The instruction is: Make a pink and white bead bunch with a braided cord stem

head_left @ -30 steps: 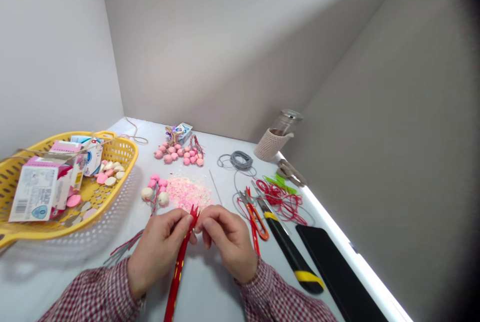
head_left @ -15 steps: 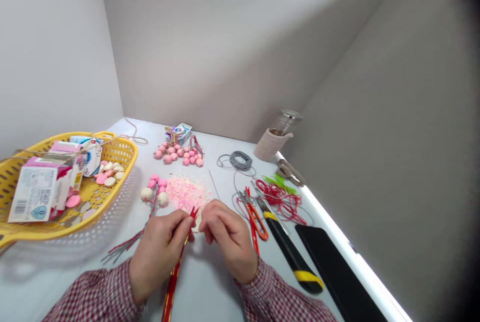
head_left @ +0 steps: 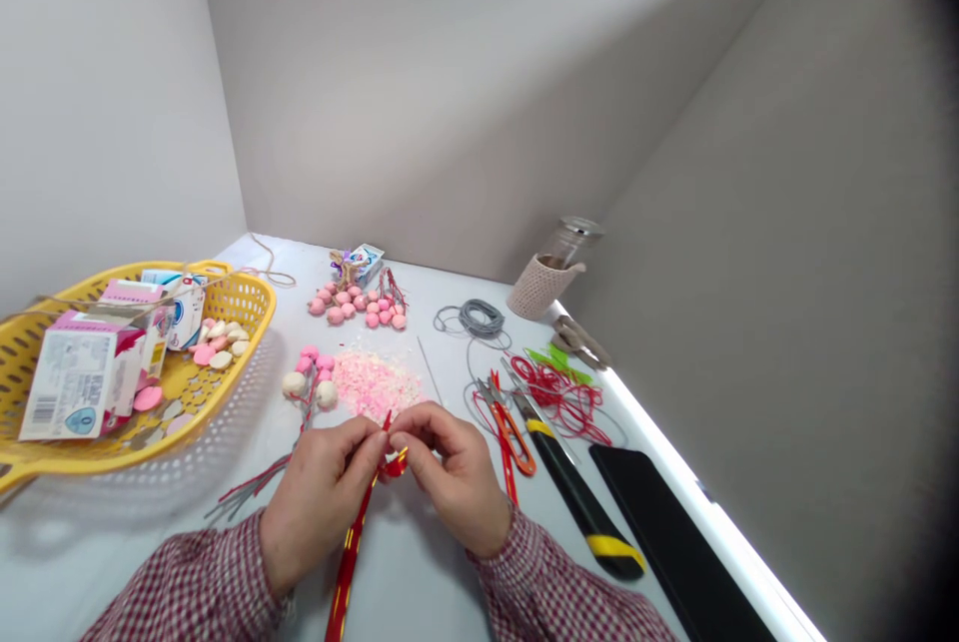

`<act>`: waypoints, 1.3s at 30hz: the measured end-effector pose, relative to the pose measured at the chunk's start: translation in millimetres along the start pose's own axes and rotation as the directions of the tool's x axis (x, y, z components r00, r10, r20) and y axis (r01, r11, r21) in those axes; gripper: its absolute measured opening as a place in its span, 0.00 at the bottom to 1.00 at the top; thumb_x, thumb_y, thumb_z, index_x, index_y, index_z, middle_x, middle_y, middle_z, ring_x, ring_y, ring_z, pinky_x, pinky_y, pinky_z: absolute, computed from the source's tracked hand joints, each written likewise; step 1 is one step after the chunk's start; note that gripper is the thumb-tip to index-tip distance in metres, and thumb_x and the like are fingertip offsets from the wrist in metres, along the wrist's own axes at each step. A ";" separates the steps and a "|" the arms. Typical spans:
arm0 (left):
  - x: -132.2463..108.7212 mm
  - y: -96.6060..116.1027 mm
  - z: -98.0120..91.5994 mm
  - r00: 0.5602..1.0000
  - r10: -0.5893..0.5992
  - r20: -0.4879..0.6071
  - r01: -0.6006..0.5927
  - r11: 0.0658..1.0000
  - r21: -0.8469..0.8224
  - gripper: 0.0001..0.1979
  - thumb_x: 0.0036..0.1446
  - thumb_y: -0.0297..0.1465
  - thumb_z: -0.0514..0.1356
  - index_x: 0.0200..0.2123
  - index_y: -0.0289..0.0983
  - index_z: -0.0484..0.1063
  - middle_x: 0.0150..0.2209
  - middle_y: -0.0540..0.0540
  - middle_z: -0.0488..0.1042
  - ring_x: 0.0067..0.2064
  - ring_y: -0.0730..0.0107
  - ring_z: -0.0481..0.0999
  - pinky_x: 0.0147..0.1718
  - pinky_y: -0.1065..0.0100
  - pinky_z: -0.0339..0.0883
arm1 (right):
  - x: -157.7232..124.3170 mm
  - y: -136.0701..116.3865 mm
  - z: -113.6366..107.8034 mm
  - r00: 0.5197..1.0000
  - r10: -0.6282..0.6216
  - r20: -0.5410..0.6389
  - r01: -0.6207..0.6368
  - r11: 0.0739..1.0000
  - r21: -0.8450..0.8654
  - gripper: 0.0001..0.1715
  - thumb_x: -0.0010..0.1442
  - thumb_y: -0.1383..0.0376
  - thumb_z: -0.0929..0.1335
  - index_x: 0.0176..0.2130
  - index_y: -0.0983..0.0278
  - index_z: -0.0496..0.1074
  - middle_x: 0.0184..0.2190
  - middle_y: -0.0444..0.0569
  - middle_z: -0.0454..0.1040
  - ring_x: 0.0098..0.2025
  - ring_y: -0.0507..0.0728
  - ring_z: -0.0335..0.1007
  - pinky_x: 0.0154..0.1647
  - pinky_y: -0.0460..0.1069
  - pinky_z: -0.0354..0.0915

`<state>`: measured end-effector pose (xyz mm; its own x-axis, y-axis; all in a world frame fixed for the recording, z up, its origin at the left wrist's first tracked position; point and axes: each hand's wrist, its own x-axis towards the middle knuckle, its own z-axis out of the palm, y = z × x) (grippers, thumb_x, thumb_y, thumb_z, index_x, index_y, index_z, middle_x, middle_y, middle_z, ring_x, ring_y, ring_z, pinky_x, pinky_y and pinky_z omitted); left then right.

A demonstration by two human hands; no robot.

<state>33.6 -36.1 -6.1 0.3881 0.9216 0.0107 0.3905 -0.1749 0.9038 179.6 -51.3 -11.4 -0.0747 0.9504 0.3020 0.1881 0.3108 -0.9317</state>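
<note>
A red ribbon with gold edges (head_left: pixel 346 562) runs from the near table edge up into my fingers. My left hand (head_left: pixel 321 482) pinches it near its upper end, where a pointed red tip stands up. My right hand (head_left: pixel 454 477) is closed on a short curled part of the same ribbon, close beside the left fingertips. Just beyond my hands lies a heap of pink and white shavings (head_left: pixel 375 380). Left of it, pink and white balls (head_left: pixel 311 377) are strung on grey and red cords that trail toward my left wrist.
A yellow basket (head_left: pixel 262 308) with boxes and pink and white pieces stands left. Pink balls (head_left: pixel 349 303) lie at the back. To the right are grey cord (head_left: pixel 480 320), orange-handled snips (head_left: pixel 513 437), tangled red cord (head_left: pixel 558 397), a black-handled knife (head_left: pixel 573 497), and a glass jar (head_left: pixel 573 243) in a knitted cover.
My right hand has moved left to meet the left fingertips and now holds a curled bit of ribbon. The forked ribbon end now shows as a single point.
</note>
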 end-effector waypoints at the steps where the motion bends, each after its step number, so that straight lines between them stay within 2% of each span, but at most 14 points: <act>1: 1.1 -0.5 -0.1 0.999 -0.023 0.030 0.025 0.998 -0.054 0.17 0.57 0.40 0.48 0.23 0.37 0.68 0.21 0.50 0.71 0.23 0.73 0.68 0.24 0.72 0.57 | 0.5 -0.3 -0.3 1.000 0.011 -0.009 -0.011 1.000 -0.003 0.03 0.54 0.68 0.65 0.28 0.64 0.68 0.21 0.42 0.67 0.21 0.49 0.62 0.22 0.44 0.60; 5: 4.9 -1.8 -0.2 0.969 -0.143 0.202 0.194 0.945 -0.264 0.21 0.53 0.48 0.48 0.24 0.36 0.65 0.16 0.54 0.66 0.13 0.80 0.54 0.13 0.74 0.47 | 1.9 -1.1 -0.5 0.996 0.082 -0.037 -0.080 0.996 0.033 0.05 0.55 0.65 0.64 0.28 0.64 0.67 0.16 0.38 0.60 0.17 0.47 0.54 0.16 0.43 0.54; 7: 5.5 -1.7 -0.1 0.964 -0.164 0.207 0.220 0.933 -0.284 0.21 0.50 0.50 0.50 0.22 0.37 0.62 0.13 0.57 0.59 0.12 0.81 0.50 0.11 0.75 0.43 | 2.0 -1.1 -0.4 0.995 0.094 -0.028 -0.092 0.995 0.049 0.05 0.55 0.65 0.64 0.28 0.64 0.66 0.16 0.37 0.58 0.16 0.46 0.52 0.15 0.43 0.51; 10: 4.6 -0.9 -0.5 0.970 -0.165 0.179 0.212 0.934 -0.287 0.22 0.48 0.52 0.51 0.20 0.38 0.59 0.10 0.60 0.52 0.12 0.82 0.49 0.11 0.76 0.43 | 1.4 -1.1 -0.1 0.994 0.104 -0.019 -0.103 0.993 0.056 0.05 0.54 0.65 0.65 0.28 0.64 0.66 0.16 0.37 0.58 0.16 0.46 0.52 0.15 0.43 0.51; 13: 3.4 0.0 -1.3 0.962 -0.159 0.222 0.228 0.914 -0.334 0.25 0.51 0.53 0.47 0.22 0.37 0.62 0.10 0.57 0.58 0.10 0.82 0.49 0.11 0.75 0.41 | 0.8 -1.5 0.2 0.993 0.114 -0.035 -0.112 0.991 0.066 0.06 0.55 0.63 0.65 0.28 0.64 0.66 0.17 0.38 0.59 0.17 0.47 0.53 0.16 0.43 0.52; 15: 3.0 0.9 -1.7 0.955 -0.149 0.257 0.239 0.900 -0.364 0.27 0.52 0.53 0.45 0.24 0.35 0.64 0.15 0.53 0.67 0.10 0.84 0.50 0.11 0.75 0.40 | 0.8 -2.0 0.3 0.993 0.112 -0.040 -0.109 0.991 0.075 0.07 0.55 0.63 0.65 0.28 0.64 0.66 0.18 0.38 0.61 0.17 0.47 0.53 0.16 0.43 0.52; 17: 3.4 2.1 -1.8 0.946 -0.145 0.289 0.250 0.895 -0.368 0.25 0.51 0.52 0.48 0.26 0.34 0.65 0.20 0.51 0.71 0.11 0.85 0.51 0.11 0.75 0.40 | 1.1 -2.8 0.4 0.994 0.101 -0.044 -0.097 0.993 0.074 0.06 0.56 0.63 0.64 0.29 0.63 0.65 0.19 0.39 0.61 0.17 0.47 0.54 0.17 0.43 0.53; 21: 5.2 4.7 -0.7 0.940 -0.162 0.299 0.258 0.913 -0.317 0.19 0.45 0.47 0.57 0.23 0.35 0.65 0.17 0.55 0.66 0.14 0.84 0.51 0.13 0.76 0.44 | 2.8 -3.6 0.1 0.996 0.011 -0.091 -0.012 1.000 -0.008 0.05 0.56 0.67 0.63 0.27 0.63 0.65 0.22 0.42 0.62 0.23 0.49 0.58 0.23 0.44 0.58; 25: 5.9 4.0 0.3 0.938 -0.187 0.292 0.280 0.906 -0.316 0.17 0.44 0.45 0.58 0.19 0.35 0.64 0.14 0.57 0.61 0.16 0.82 0.53 0.16 0.75 0.45 | 4.9 -2.4 -0.3 0.990 -0.094 -0.103 0.087 0.994 -0.069 0.07 0.55 0.71 0.62 0.26 0.63 0.65 0.28 0.45 0.62 0.31 0.52 0.60 0.31 0.47 0.59; 31: 4.6 3.4 -0.4 0.914 -0.233 0.333 0.335 0.897 -0.290 0.17 0.45 0.44 0.57 0.20 0.35 0.64 0.14 0.56 0.63 0.14 0.83 0.51 0.13 0.75 0.42 | 5.7 0.3 -0.3 0.990 -0.071 -0.122 0.065 0.996 -0.053 0.07 0.55 0.71 0.62 0.27 0.64 0.66 0.35 0.48 0.62 0.36 0.53 0.62 0.34 0.47 0.60; 36: 3.4 7.1 -1.7 0.901 -0.244 0.360 0.355 0.890 -0.285 0.16 0.44 0.43 0.58 0.20 0.35 0.64 0.14 0.57 0.62 0.13 0.84 0.50 0.13 0.76 0.42 | 6.3 0.2 -2.0 0.989 -0.065 -0.135 0.058 0.997 -0.054 0.07 0.55 0.71 0.62 0.27 0.64 0.66 0.34 0.48 0.62 0.38 0.54 0.61 0.35 0.47 0.60; 39: 3.6 5.0 -1.8 0.894 -0.254 0.369 0.367 0.887 -0.280 0.16 0.44 0.43 0.58 0.20 0.34 0.66 0.16 0.56 0.65 0.13 0.85 0.51 0.12 0.75 0.42 | 8.0 1.4 -3.1 0.985 -0.062 -0.163 0.054 0.997 -0.055 0.07 0.56 0.69 0.63 0.26 0.64 0.66 0.34 0.48 0.62 0.37 0.53 0.61 0.35 0.47 0.60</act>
<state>35.5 -33.0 -0.8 0.5556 0.7407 -0.3777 0.2551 0.2805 0.9253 182.3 -43.2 -9.6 0.0749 0.9186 0.3880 0.2372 0.3615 -0.9017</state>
